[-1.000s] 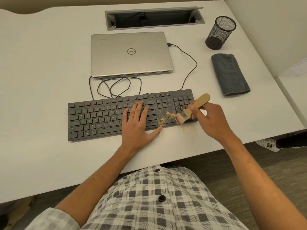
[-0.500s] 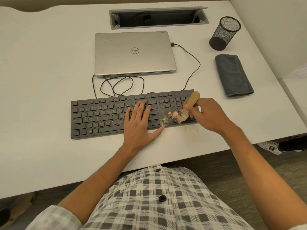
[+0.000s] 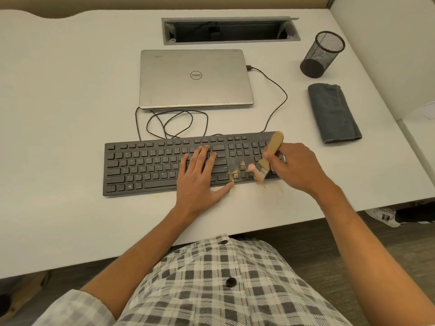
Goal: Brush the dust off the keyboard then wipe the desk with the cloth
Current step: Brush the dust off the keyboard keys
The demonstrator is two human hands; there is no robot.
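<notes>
A black keyboard (image 3: 150, 165) lies on the white desk (image 3: 58, 114). Tan dust (image 3: 236, 173) covers keys near its right end, and some specks lie on the desk just in front. My left hand (image 3: 200, 180) rests flat on the keys with straight fingers, its thumb by the front edge. My right hand (image 3: 297, 167) grips a wooden-handled brush (image 3: 273, 147), whose pale bristles touch the keys right of the dust. A folded grey cloth (image 3: 333, 112) lies on the desk to the right, apart from both hands.
A shut silver laptop (image 3: 195, 78) lies behind the keyboard, with a looped black cable (image 3: 174, 123) between them. A black mesh pen cup (image 3: 321, 54) stands at the back right. An open cable hatch (image 3: 230, 30) is set into the desk's rear. A partition wall (image 3: 388, 43) borders the right side.
My right hand has swung the brush handle more upright and swept the bristles back and forth over the dusty keys. More specks lie on the desk in front. My left hand has stayed put.
</notes>
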